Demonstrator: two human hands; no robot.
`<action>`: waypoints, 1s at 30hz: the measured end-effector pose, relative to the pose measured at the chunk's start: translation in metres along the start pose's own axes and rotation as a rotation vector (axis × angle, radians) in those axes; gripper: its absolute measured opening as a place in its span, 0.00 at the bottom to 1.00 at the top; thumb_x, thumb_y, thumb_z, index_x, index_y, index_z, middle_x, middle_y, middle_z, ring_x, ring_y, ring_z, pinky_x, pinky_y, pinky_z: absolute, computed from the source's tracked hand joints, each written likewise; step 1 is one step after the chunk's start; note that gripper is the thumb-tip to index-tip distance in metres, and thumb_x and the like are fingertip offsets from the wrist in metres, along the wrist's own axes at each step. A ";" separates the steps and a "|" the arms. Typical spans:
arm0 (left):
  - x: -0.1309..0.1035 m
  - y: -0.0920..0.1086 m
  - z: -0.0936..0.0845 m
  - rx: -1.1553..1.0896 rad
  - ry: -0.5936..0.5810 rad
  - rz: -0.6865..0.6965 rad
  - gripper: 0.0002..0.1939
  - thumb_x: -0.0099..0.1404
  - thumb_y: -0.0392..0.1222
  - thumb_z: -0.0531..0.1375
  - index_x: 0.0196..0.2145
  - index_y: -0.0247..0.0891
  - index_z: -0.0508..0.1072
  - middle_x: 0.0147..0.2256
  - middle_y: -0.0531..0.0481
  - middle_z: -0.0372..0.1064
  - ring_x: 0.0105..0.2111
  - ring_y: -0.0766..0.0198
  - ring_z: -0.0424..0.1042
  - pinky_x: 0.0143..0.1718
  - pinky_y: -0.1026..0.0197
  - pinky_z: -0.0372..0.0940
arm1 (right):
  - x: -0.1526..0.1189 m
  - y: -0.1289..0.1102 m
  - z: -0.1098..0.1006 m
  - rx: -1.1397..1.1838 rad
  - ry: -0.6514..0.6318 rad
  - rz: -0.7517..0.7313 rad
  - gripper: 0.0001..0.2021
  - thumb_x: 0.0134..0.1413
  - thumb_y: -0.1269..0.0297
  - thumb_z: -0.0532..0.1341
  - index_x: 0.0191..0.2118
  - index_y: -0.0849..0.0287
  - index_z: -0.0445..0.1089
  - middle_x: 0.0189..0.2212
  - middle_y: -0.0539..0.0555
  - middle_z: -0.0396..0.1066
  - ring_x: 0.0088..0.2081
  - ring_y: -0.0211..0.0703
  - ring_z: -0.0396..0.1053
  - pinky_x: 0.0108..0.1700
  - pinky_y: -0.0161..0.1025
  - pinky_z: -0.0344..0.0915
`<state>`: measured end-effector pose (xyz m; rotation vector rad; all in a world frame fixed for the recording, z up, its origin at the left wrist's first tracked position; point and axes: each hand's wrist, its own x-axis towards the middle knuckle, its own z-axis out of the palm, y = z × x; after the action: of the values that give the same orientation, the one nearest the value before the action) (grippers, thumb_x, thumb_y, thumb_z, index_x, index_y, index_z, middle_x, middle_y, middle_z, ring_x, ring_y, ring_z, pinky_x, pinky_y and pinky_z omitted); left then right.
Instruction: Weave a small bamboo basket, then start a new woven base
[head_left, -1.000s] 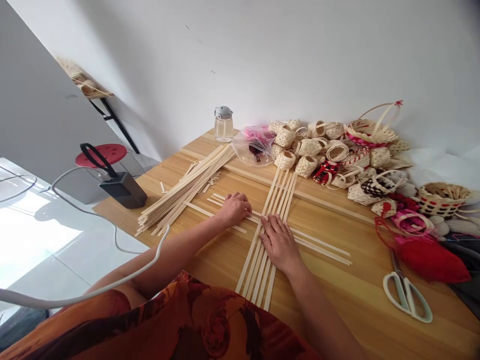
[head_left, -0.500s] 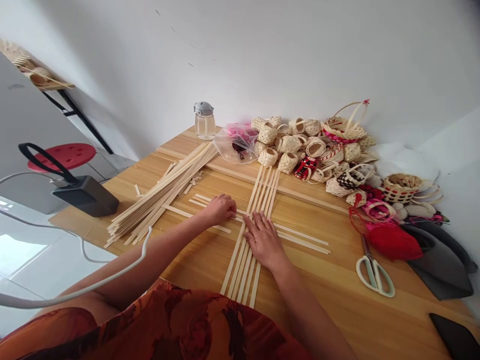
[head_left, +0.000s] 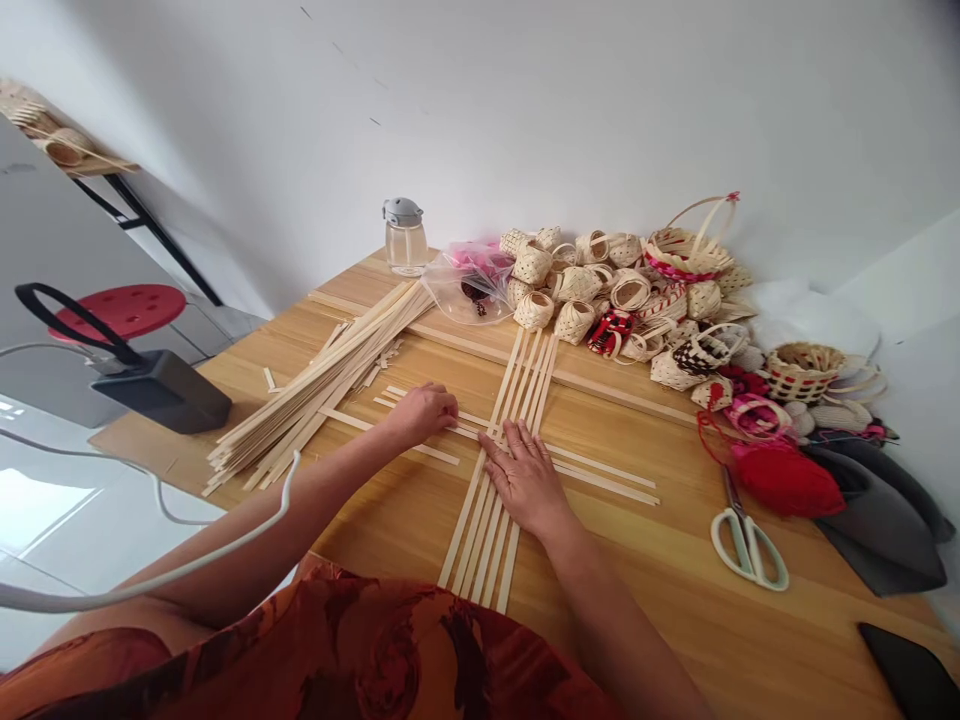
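Observation:
Several pale, flat bamboo strips [head_left: 480,545] run lengthwise side by side on the table, crossed by a few shorter bamboo strips [head_left: 600,474]. My right hand [head_left: 526,480] lies flat over the crossing, fingers extended and pressing on the strips. To its left, my left hand [head_left: 421,412] has its fingers curled and pinched at a crosswise strip; the fingertips partly hide the grip. One more loose strip lies under the left forearm, pointing toward the crossing.
A thick bundle of strips [head_left: 322,390] lies at left, near a dark box-shaped device [head_left: 165,390] with a white cable. Small woven baskets [head_left: 576,284] are heaped along the wall. A bottle [head_left: 406,245], scissors [head_left: 748,545], red yarn [head_left: 787,480] and a black object [head_left: 907,665] are around.
My left hand has shifted slightly left along the crosswise strips, away from the crossing. The right hand stays pressed on the strips. The view has moved a little.

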<state>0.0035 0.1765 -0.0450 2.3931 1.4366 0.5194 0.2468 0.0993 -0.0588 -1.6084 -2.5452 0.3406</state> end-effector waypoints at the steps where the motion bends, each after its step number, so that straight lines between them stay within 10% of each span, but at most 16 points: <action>1: -0.002 -0.003 -0.001 0.005 0.012 -0.004 0.02 0.60 0.38 0.64 0.31 0.39 0.77 0.33 0.48 0.73 0.38 0.58 0.71 0.43 0.59 0.63 | 0.000 0.000 -0.001 -0.008 -0.007 0.004 0.25 0.70 0.47 0.41 0.69 0.37 0.48 0.72 0.50 0.36 0.72 0.52 0.32 0.70 0.55 0.39; 8: -0.013 -0.024 -0.020 0.044 0.142 -0.083 0.09 0.68 0.41 0.57 0.36 0.38 0.77 0.38 0.45 0.75 0.41 0.57 0.70 0.50 0.55 0.60 | 0.000 0.001 0.001 -0.025 -0.003 -0.004 0.25 0.70 0.47 0.42 0.70 0.37 0.46 0.72 0.48 0.35 0.72 0.52 0.32 0.70 0.55 0.39; 30: 0.009 0.019 -0.008 0.089 -0.180 -0.148 0.05 0.64 0.41 0.60 0.36 0.40 0.75 0.37 0.50 0.77 0.40 0.57 0.74 0.44 0.57 0.61 | 0.001 -0.001 -0.002 -0.013 -0.010 0.015 0.25 0.70 0.46 0.43 0.68 0.36 0.50 0.72 0.49 0.38 0.72 0.52 0.33 0.69 0.54 0.39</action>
<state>0.0190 0.1767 -0.0286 2.3083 1.5685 0.2029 0.2457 0.0997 -0.0562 -1.6353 -2.5489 0.3347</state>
